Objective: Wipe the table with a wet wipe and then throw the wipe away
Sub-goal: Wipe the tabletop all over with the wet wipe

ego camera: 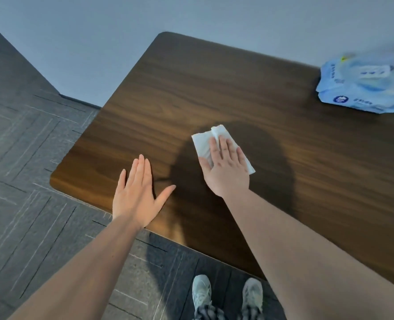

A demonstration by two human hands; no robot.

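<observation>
1. dark wood grain fills most of what we see: a brown table (214,88) with rounded corners, set on grey patterned carpet tiles (30,158) against a pale blue-grey wall (99,31).
2. our right hand (226,167) lies palm down on a white wet wipe (205,144), pressing it flat to the tabletop a little in from the near edge; the fingers are stretched out and slightly apart, not curled round the wipe.
3. the wipe is crumpled and partly folded; its corners show past the fingertips on the far side and past the little finger on the right.
4. our left hand (138,195) rests flat on the table near its near left corner, well apart from the wipe; its four fingers lie close together and the thumb is spread wide to the right. it holds nothing.
5. a light blue pack of wipes (364,88) sits near the far right of the table, blurred, well apart from both hands.
6. our shadow falls dark on the wood around the right hand.
7. below the table edge we see two pale sneakers (226,294) on the carpet.
</observation>
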